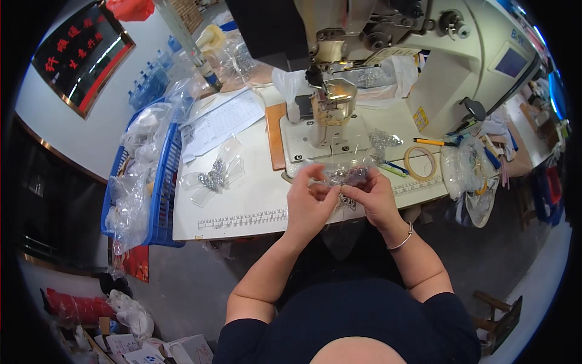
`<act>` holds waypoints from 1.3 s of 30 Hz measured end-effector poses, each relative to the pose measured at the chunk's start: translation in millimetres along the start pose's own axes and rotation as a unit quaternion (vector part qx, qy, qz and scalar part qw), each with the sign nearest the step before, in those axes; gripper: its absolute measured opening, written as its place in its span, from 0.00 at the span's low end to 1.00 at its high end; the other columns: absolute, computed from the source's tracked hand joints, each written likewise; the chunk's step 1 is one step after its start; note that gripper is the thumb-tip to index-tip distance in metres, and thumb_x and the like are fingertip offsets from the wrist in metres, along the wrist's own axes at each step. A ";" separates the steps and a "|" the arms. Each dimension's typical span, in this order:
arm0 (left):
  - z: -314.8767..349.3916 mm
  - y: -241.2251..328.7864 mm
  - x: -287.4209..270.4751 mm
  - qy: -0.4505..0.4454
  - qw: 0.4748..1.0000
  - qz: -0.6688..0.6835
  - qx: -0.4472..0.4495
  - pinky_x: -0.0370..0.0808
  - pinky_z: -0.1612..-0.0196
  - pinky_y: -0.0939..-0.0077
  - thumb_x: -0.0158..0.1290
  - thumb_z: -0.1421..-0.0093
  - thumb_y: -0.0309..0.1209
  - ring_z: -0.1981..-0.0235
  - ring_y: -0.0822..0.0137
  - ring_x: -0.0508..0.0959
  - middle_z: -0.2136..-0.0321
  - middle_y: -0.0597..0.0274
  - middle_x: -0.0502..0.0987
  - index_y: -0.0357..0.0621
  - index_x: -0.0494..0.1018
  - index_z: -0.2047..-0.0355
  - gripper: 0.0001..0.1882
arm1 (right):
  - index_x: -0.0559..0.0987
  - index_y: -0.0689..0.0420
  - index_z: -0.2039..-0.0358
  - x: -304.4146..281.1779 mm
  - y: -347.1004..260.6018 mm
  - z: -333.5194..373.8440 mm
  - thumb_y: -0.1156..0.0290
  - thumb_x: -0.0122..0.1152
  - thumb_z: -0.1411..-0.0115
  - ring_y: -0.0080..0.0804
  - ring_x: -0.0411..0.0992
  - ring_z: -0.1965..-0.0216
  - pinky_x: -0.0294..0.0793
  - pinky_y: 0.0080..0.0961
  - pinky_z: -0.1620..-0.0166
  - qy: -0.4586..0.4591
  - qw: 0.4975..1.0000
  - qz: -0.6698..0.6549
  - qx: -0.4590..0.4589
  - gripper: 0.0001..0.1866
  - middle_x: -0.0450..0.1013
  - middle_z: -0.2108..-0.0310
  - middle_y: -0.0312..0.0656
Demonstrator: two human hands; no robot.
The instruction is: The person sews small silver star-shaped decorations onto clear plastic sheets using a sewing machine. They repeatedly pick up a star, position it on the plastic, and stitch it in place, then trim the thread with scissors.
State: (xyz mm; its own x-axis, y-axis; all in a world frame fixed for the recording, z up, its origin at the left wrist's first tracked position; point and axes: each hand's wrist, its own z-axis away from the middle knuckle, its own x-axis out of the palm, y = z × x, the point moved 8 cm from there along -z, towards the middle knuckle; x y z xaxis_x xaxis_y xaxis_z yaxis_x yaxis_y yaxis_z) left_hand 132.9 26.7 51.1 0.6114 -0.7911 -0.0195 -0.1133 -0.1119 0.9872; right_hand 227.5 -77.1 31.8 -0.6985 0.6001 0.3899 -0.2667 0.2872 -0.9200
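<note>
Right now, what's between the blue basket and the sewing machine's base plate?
Head view: printed papers, clear bow with silvery beading, brown strip.

Blue basket [162, 203] beside left edge of counter [257, 188], heaped with clear plastic bags [129, 209]. Printed sheet [223, 124] lying on counter, right of basket. Farther right, tan tape roll [433, 165], orange-and-black pen [429, 142] just behind it. On left wall, dark framed sign [82, 57] with red lettering; blue bottles [144, 91] clustered near it. Lower left: red roll [76, 307], white box [189, 350]. Lower right: dark wooden seat [506, 324] (stool or chair, cannot tell).
</note>
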 end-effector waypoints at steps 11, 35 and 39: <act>-6.3 -23.4 13.0 -0.145 0.978 0.097 -0.116 0.74 0.65 0.83 0.60 0.49 0.22 0.70 0.74 0.76 0.70 0.60 0.77 0.34 0.72 0.66 0.11 | 0.72 0.63 0.58 -4.8 1.3 -0.2 0.81 0.63 0.50 0.24 0.73 0.62 0.72 0.21 0.56 -0.005 0.998 -0.052 0.021 0.18 0.74 0.63 0.40; -10.3 -34.3 20.0 -0.191 0.954 0.165 -0.164 0.72 0.67 0.82 0.56 0.46 0.24 0.72 0.76 0.75 0.71 0.62 0.77 0.33 0.72 0.64 0.10 | 0.75 0.61 0.78 -17.5 5.1 -5.7 0.68 0.63 0.46 0.17 0.66 0.80 0.65 0.17 0.76 0.034 0.988 0.149 0.002 0.11 0.71 0.80 0.33; -7.9 -33.0 23.2 -0.186 0.957 0.181 -0.133 0.72 0.66 0.81 0.55 0.46 0.24 0.71 0.75 0.75 0.72 0.62 0.77 0.34 0.73 0.64 0.09 | 0.73 0.58 0.81 -13.1 8.8 -7.7 0.61 0.60 0.43 0.20 0.65 0.83 0.65 0.17 0.78 0.024 0.996 -0.008 0.083 0.16 0.68 0.83 0.34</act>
State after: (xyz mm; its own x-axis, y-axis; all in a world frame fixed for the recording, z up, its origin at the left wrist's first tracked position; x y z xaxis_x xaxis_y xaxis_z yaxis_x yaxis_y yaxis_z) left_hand 157.0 16.8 19.2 0.2440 -0.9140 0.3242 -0.0318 0.3266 0.9446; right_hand 239.4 -76.7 18.9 -0.6610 0.6331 0.4028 -0.3871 0.1721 -0.9058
